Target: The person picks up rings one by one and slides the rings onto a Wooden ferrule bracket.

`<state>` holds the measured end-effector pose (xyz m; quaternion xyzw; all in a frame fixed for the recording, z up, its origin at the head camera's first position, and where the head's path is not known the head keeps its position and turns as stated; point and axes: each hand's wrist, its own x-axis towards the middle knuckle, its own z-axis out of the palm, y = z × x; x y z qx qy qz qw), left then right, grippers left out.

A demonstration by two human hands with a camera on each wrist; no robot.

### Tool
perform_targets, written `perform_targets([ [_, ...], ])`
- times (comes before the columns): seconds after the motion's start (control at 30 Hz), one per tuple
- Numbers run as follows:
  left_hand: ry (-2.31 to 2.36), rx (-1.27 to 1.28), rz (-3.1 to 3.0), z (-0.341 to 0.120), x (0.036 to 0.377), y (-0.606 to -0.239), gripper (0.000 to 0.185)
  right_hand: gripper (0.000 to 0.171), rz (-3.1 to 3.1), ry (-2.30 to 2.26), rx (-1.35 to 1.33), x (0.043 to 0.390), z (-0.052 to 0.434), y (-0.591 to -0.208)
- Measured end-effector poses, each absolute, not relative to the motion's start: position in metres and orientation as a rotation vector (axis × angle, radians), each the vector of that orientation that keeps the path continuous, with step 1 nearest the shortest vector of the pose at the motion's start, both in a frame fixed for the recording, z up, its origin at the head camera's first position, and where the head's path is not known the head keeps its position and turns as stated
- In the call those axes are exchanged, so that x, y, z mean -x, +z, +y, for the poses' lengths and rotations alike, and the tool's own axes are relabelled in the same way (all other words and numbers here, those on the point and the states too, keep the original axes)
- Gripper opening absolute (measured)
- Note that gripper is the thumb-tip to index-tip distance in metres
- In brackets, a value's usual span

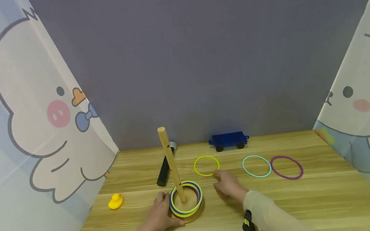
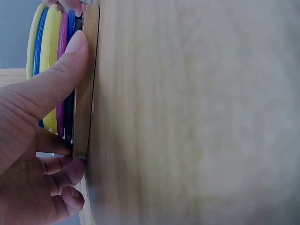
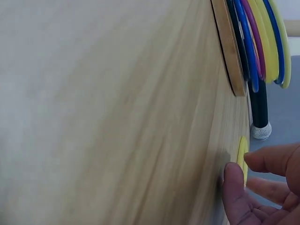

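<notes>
Wood table (image 1: 321, 206) | left hand (image 1: 157, 216) grips the stand (image 1: 192, 218) at its 8 o'clock edge, stacked rings (image 2: 50, 42) round the peg (image 1: 172, 163) | right hand (image 1: 229, 184) at loose yellow ring (image 1: 205, 156), stand's 1 o'clock, can't tell if pinched | microphone (image 1: 164, 172) at 11, duck (image 1: 115, 202) at 9, wagon (image 1: 228, 140) between 1 and 2

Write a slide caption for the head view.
Left hand holds a wooden ring-toss stand by its base; right hand at the near edge of a loose yellow ring.
</notes>
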<state>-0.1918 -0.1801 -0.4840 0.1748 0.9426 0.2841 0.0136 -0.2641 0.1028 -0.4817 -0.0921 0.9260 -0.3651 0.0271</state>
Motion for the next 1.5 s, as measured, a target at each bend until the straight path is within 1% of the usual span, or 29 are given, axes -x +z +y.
perform_targets([
  [0.1, 0.868, -0.543, 2.941, -0.180, 0.193, -0.484, 0.112, 0.054, 2.926, -1.082, 0.298, 0.267, 0.104, -0.481],
  [0.2, 0.856, -0.550, 2.940, -0.179, 0.193, -0.485, 0.112, 0.050, 2.974, -0.995, 0.322, 0.270, 0.104, -0.481],
  [0.33, 0.872, -0.553, 2.930, -0.178, 0.193, -0.486, 0.112, 0.036, 3.023, -0.897, 0.357, 0.270, 0.105, -0.482],
  [0.6, 0.882, -0.529, 2.922, -0.178, 0.194, -0.486, 0.112, 0.008, 3.057, -0.933, 0.336, 0.265, 0.116, -0.480],
  [0.63, 0.879, -0.524, 2.921, -0.178, 0.194, -0.487, 0.112, 0.010, 3.056, -0.932, 0.334, 0.264, 0.118, -0.480],
  [0.73, 0.864, -0.523, 2.928, -0.179, 0.195, -0.488, 0.112, 0.025, 3.048, -0.953, 0.320, 0.261, 0.124, -0.480],
  [0.83, 0.850, -0.526, 2.934, -0.179, 0.195, -0.489, 0.113, 0.033, 3.015, -1.007, 0.272, 0.257, 0.132, -0.483],
  [1.03, 0.863, -0.516, 2.918, -0.180, 0.194, -0.487, 0.114, 0.039, 3.057, -0.993, 0.244, 0.246, 0.148, -0.488],
  [1.2, 0.873, -0.510, 2.919, -0.181, 0.195, -0.485, 0.114, 0.036, 3.128, -0.930, 0.288, 0.240, 0.160, -0.484],
  [1.33, 0.858, -0.509, 2.918, -0.181, 0.195, -0.484, 0.114, 0.026, 3.132, -0.881, 0.250, 0.235, 0.168, -0.481],
  [1.5, 0.880, -0.501, 2.905, -0.182, 0.194, -0.484, 0.114, 0.021, 3.112, -0.838, 0.191, 0.226, 0.175, -0.479],
])
